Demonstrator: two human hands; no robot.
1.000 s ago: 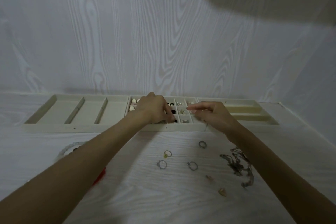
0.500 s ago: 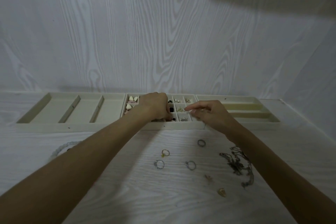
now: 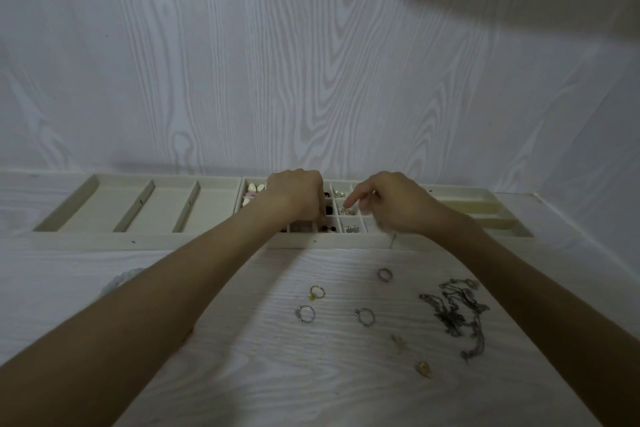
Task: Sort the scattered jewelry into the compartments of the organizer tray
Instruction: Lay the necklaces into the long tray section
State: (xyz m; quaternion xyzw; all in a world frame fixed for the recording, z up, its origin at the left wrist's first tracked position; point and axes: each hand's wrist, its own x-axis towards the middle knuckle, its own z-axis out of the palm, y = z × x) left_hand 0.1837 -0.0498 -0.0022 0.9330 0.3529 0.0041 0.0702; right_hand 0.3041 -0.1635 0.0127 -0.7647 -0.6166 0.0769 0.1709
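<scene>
A beige organizer tray [image 3: 166, 242] runs along the wall, with long slots at left, a grid of small cells in the middle and stepped slots at right. My left hand [image 3: 298, 194] rests curled over the grid's middle cells; what its fingers hold is hidden. My right hand [image 3: 394, 201] hovers over the grid's right cells with the index finger pointing down at a cell with small silver pieces [image 3: 344, 211]. On the table lie several rings [image 3: 365, 315], a tangle of dark chains [image 3: 457, 308] and two small gold pieces [image 3: 423, 369].
A pale beaded bracelet [image 3: 121, 279] peeks out left of my left forearm. The wood-grain wall stands right behind the tray, and a side wall closes the right. Pale shell-like pieces [image 3: 255, 188] fill the grid's top left cell.
My right hand has shifted slightly right and its index finger now points down into a cell. The left hand stays over the grid. The camera view drifted a little.
</scene>
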